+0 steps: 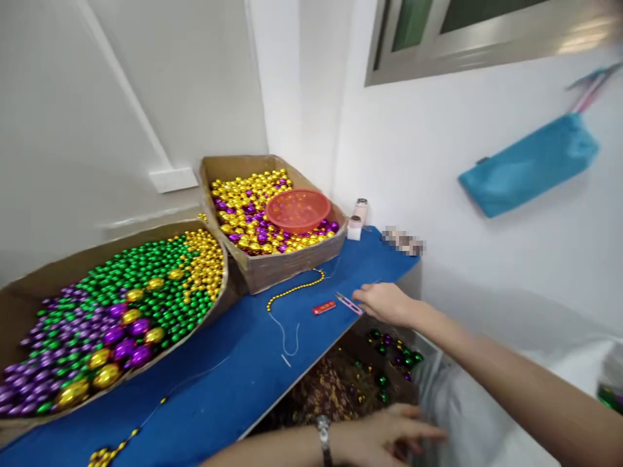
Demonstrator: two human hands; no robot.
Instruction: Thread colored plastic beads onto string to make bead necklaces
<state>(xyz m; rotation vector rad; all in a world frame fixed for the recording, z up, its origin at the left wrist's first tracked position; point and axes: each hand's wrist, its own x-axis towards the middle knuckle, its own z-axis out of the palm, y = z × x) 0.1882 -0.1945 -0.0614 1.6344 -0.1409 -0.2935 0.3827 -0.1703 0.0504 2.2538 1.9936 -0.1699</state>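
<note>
My right hand [387,303] is closed at the right edge of the blue table, its fingertips pinched together. What it grips, if anything, is too small to make out. Just left of its fingers lie pink thread snips [349,303] and a small red packet [324,308]. Low in the view, past the table's front edge, my left hand [377,439] is held with its fingers stretched out and nothing in them; a bracelet circles its wrist. A string of gold beads [296,286] curves across the cloth, its thread trailing toward a short white stick [286,360].
Two cardboard boxes stand along the wall: one of green, purple and gold beads [141,279], one of gold and purple beads [243,214] with a red bowl [298,211]. More strung gold beads [104,456] lie front left. Pink bottles [361,211] stand behind; loose beads [384,353] lie below.
</note>
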